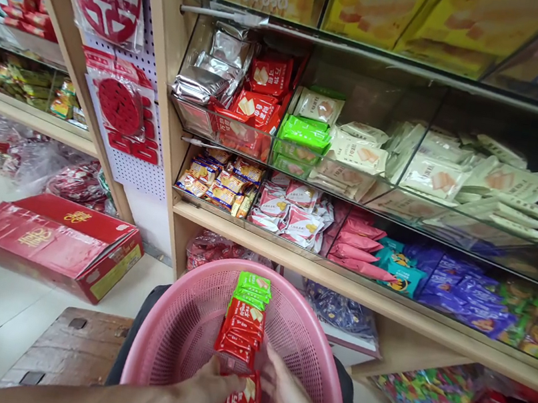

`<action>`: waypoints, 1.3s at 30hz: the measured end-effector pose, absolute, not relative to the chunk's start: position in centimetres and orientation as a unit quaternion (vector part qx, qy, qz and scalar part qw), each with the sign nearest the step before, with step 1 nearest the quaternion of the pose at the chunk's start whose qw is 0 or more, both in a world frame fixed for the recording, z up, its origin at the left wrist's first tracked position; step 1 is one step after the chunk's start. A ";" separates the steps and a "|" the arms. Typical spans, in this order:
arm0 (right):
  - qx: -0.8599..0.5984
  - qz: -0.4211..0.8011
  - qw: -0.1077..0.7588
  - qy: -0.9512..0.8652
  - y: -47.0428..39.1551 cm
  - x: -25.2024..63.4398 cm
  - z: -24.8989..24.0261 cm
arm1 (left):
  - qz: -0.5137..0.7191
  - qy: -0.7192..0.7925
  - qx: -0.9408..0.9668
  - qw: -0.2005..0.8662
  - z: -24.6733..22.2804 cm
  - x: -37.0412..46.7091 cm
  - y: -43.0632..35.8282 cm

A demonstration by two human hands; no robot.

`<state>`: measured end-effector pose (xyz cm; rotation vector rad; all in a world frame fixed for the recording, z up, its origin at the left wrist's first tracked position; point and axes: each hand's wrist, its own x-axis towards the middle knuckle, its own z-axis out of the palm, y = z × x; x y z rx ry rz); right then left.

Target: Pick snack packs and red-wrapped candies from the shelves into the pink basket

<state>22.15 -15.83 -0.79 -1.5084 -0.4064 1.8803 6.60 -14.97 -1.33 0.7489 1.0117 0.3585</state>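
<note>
A pink mesh basket (155, 333) sits low in front of me. Inside it runs a row of small packets, with green packets (254, 288) at the far end and red packets (243, 325) nearer to me. My left hand (205, 387) is closed on a red snack packet (241, 396) at the near end, its thumb lying over the wrapper. On the packet's right side, my right hand (288, 396) has its fingers stretched out and apart. Its fingertips come close to the packet; whether they touch it I cannot tell.
Clear shelf bins hold more red packets (259, 107), green packets (304, 136), white packets (357, 151) and purple packets (468, 292). A red carton (51, 240) lies on the floor at left, near a brown wooden stool (70, 347). Bagged goods (344, 307) fill the lower shelf.
</note>
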 end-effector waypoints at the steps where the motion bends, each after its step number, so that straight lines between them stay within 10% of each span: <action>1: -0.576 0.724 0.346 -0.157 -15.8 22.3 -1.2 | 0.159 0.490 0.326 0.793 -1.9 6.9 -14.9; 16: -0.636 0.636 0.415 -0.136 -15.5 23.4 -3.1 | 0.175 0.438 0.487 0.735 5.6 5.2 -8.8; 39: -0.642 0.634 0.409 -0.135 -15.3 23.3 -3.5 | 0.325 0.519 0.335 0.716 2.6 5.1 -4.8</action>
